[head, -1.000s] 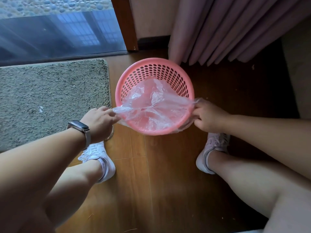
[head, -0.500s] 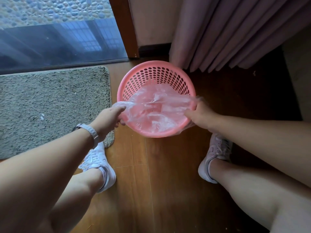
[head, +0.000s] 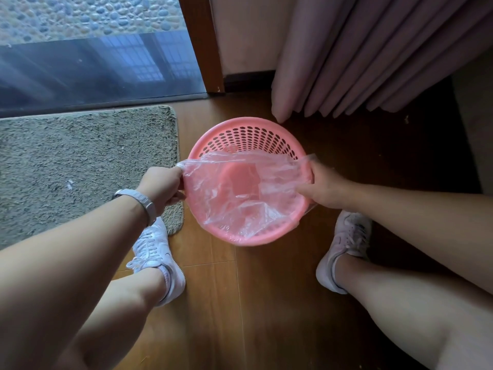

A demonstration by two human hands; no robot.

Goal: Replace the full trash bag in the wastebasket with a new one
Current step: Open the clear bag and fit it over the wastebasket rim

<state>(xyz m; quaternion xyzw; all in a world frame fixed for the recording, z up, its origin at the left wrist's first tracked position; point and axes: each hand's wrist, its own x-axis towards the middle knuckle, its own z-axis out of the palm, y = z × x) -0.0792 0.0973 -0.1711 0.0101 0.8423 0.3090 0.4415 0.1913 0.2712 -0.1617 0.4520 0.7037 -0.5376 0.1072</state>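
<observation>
— Where does the camera sit?
— On the person's head, looking steeply down and forward, close over the pink wastebasket [head: 246,129] on the floor [head: 266,303].
— Any second view?
— No, just one, wide-angle.

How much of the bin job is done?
The pink wastebasket shows no full bag, so that part looks done. Now the left hand and right hand stretch a clear trash bag across its mouth. Still left: folding the bag's edge over the far rim, which is bare.
</observation>
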